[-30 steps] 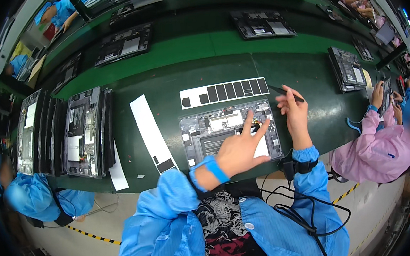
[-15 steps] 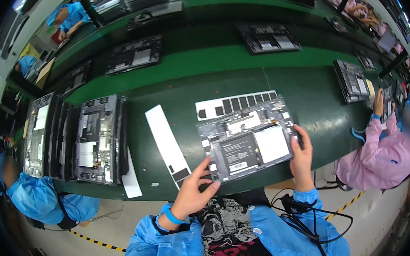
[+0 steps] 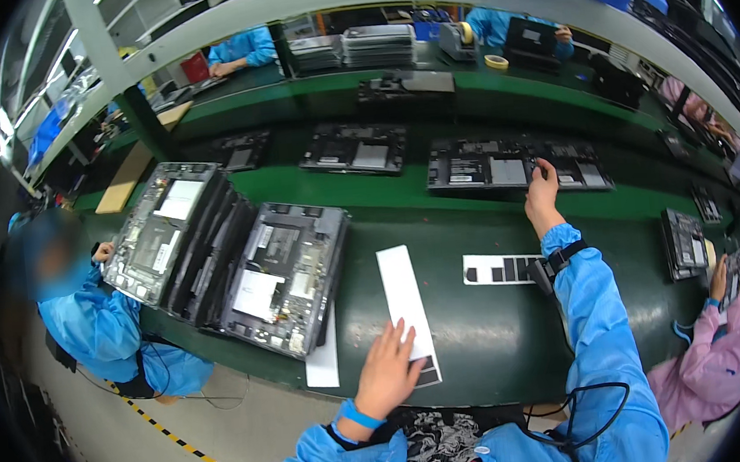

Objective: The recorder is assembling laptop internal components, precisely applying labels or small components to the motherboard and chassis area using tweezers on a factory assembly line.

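Note:
My right hand [image 3: 543, 194] is stretched far forward over the green belt. Its fingers close on the right edge of an opened laptop base [image 3: 466, 170], whose circuit board, black battery and white panel show. Right behind that hand, partly covered, sits another opened laptop base [image 3: 589, 172]. Low in the middle, my left hand [image 3: 388, 370] has its fingers spread over the lower part of a white strip sheet [image 3: 399, 281] with black pads; whether it touches the sheet I cannot tell. A second strip sheet [image 3: 501, 269] with black pads lies beside my right forearm.
On the left, a stack of laptop bases stands on edge, the nearest base [image 3: 290, 277] facing me. More bases, one of them [image 3: 354, 150], lie along the far belt. A co-worker in blue [image 3: 101, 320] is at the left, another in pink [image 3: 707, 360] at the right. A metal beam [image 3: 324, 6] crosses overhead.
The laptop base has gone from in front of me to the far belt with my right hand. My left hand has let go of it and is over the strip sheet. The view has shifted.

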A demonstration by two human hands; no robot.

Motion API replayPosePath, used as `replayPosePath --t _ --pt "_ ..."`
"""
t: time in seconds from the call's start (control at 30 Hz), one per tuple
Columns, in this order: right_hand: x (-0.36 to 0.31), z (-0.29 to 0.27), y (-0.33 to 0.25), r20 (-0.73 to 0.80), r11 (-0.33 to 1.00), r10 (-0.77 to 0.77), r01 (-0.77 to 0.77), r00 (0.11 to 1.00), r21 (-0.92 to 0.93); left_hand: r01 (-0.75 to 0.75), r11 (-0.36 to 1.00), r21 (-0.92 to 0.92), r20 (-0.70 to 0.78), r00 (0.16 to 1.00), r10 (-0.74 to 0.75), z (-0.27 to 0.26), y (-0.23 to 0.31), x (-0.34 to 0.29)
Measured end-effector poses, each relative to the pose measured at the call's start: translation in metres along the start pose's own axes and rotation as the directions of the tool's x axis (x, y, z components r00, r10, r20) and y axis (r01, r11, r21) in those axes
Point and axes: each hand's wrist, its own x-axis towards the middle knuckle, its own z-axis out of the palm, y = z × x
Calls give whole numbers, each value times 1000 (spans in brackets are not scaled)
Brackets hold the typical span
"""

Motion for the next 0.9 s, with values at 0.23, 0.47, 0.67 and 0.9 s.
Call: replayPosePath --t 0.23,0.47,0.67,0.9 --pt "-28 68 -59 422 781 -407 548 810 -300 -5 999 51 -22 1000 6 2 -4 -3" --pt "-90 242 -16 634 670 73 433 770 -603 -6 998 60 -11 1000 7 0 -8 -4" --pt "-95 291 25 516 354 -37 494 856 -794 -34 999 -4 -50 998 34 3 -8 -5" --pt "-127 315 10 184 916 37 40 982 -400 -35 998 -44 -73 997 32 1 -12 -4"
